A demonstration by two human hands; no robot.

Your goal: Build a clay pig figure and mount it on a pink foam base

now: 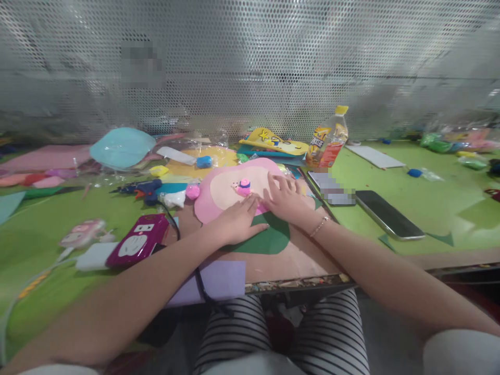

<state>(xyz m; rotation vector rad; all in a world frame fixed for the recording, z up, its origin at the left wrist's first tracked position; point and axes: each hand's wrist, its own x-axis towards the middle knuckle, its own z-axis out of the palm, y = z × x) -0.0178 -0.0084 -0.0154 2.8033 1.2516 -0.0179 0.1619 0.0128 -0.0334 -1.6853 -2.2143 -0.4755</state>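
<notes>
Both hands rest on a layered foam-sheet cutout on the table, a pink piece (203, 200) with a cream centre (222, 187) over a dark green piece (269, 237). My left hand (240, 219) lies flat across its lower edge, thumb stretched to the right over the green. Spread fingers of my right hand (287, 200) press on the right side of the cutout. A small pink clay snail with a blue-ringed shell (244, 187) sits on the cream part, just beyond my left fingertips. A pink clay ball (192, 191) lies beside the cutout's left edge.
Left of me are a glue gun (146, 191), a magenta power bank (138, 242) and a cable. A drink bottle (328, 138) stands behind on the right, near a yellow foam piece (273, 143). A phone (388, 214) lies right of my forearm. Perforated metal (250, 67) rises behind.
</notes>
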